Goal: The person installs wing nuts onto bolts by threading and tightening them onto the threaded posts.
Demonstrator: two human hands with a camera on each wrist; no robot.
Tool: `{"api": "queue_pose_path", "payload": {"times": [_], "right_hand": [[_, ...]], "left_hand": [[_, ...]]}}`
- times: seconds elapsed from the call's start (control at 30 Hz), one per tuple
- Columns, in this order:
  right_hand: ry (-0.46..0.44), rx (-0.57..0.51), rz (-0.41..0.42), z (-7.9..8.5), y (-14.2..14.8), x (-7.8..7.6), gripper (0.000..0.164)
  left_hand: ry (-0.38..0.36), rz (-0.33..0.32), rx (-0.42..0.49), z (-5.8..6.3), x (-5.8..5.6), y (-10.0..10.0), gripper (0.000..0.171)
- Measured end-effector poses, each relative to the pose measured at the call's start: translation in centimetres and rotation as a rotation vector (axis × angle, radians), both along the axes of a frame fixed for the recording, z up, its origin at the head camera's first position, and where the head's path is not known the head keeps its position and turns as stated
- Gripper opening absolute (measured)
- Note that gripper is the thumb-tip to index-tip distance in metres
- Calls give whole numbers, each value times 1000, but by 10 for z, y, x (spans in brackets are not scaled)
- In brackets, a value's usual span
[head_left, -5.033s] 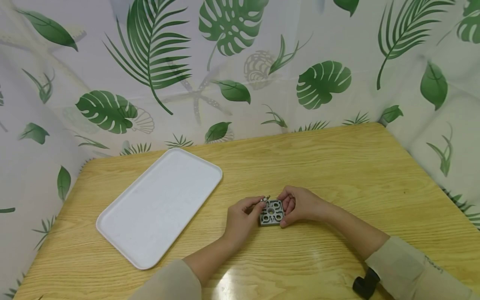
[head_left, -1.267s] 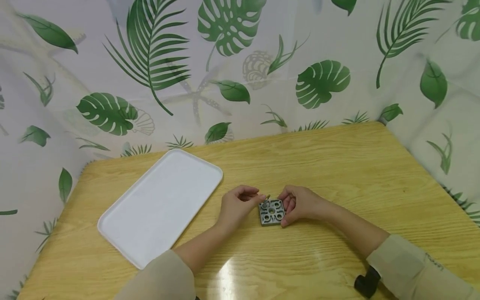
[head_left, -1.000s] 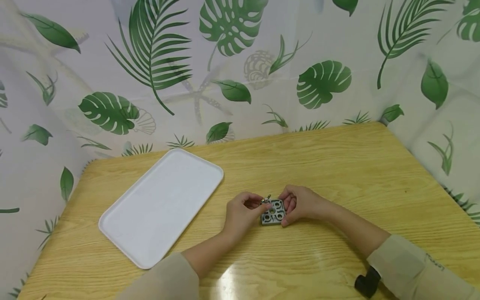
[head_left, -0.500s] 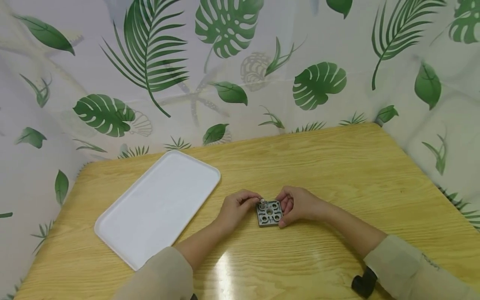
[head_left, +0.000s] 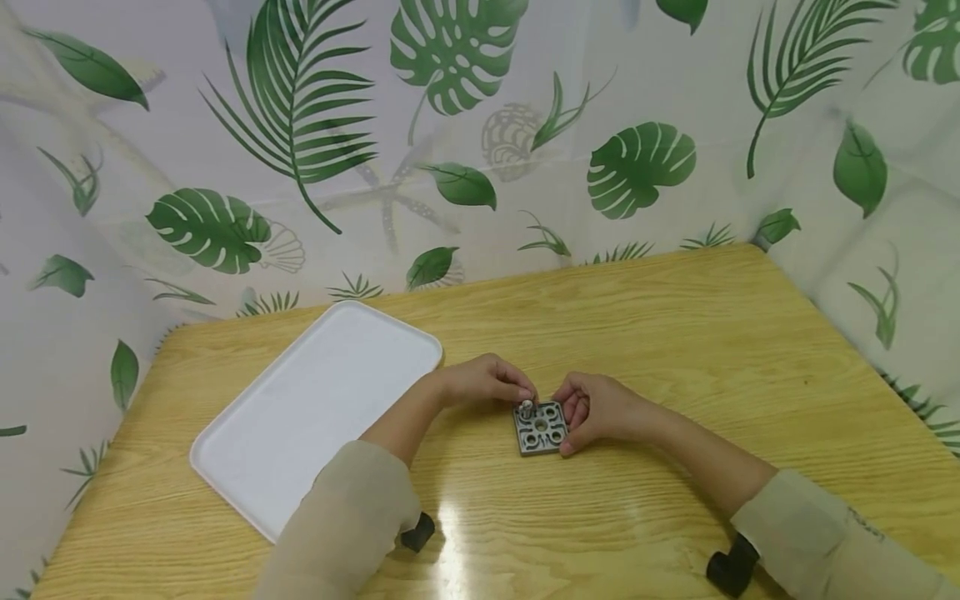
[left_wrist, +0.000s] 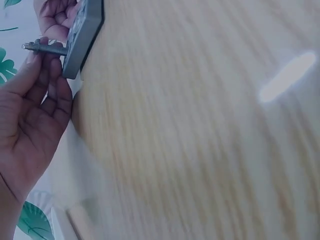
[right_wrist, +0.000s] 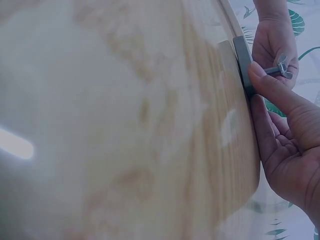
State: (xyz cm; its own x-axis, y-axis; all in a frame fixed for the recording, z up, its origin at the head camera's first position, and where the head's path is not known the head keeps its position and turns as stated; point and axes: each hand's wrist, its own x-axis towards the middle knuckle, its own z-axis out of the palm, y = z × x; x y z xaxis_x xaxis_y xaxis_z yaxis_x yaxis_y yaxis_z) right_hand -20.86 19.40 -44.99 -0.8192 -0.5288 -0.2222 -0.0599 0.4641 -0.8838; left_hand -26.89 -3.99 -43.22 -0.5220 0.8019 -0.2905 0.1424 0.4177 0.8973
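Observation:
A square grey metal plate [head_left: 540,439] with several round holes lies on the table. From its far left corner stands a threaded bolt [left_wrist: 52,49], and a wing nut [right_wrist: 283,67] sits near its top. My left hand [head_left: 487,382] has come in from behind the bolt, thumb and fingers pinching at the wing nut; the exact contact is partly hidden. On the plate's right side, my right hand [head_left: 603,410] grips the edge between thumb and fingers. The right wrist view shows that thumb over the plate's edge [right_wrist: 243,65].
A white rectangular tray [head_left: 300,417] lies on the wooden table [head_left: 660,333] to the left, partly behind my left forearm. A leaf-print cloth [head_left: 555,167] hangs along the back and sides. Black devices [head_left: 731,567] sit at both sleeve cuffs.
My left hand turned from the plate's left side to behind the bolt, its wrist raised and forearm swung. Earlier it repeatedly shifted its hold at the wing nut. My right hand stayed put.

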Motion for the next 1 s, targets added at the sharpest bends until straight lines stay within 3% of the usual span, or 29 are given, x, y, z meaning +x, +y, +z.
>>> {"api": "queue_pose_path", "payload": {"times": [0.17, 0.27, 0.4, 0.57, 0.8, 0.9, 1.0], "right_hand": [[10, -13, 11, 0, -1, 0, 61], [10, -17, 15, -1, -1, -1, 61], [4, -12, 8, -1, -1, 0, 62], [-1, -5, -5, 0, -1, 0, 63], [-6, -26, 5, -1, 1, -1, 63], [-7, -27, 6, 0, 1, 0, 63], [-12, -28, 6, 0, 1, 0, 63]], "left_hand": [[-25, -19, -3, 3, -1, 2, 23], [-4, 15, -7, 3, 2, -1, 23], [46, 136, -10, 0, 12, -8, 21], [114, 315, 5, -2, 33, -15, 27], [162, 514, 49, -1, 65, -4, 38], [205, 572, 86, -4, 73, 1, 33], [240, 588, 107, -7, 76, 2, 26]]}}
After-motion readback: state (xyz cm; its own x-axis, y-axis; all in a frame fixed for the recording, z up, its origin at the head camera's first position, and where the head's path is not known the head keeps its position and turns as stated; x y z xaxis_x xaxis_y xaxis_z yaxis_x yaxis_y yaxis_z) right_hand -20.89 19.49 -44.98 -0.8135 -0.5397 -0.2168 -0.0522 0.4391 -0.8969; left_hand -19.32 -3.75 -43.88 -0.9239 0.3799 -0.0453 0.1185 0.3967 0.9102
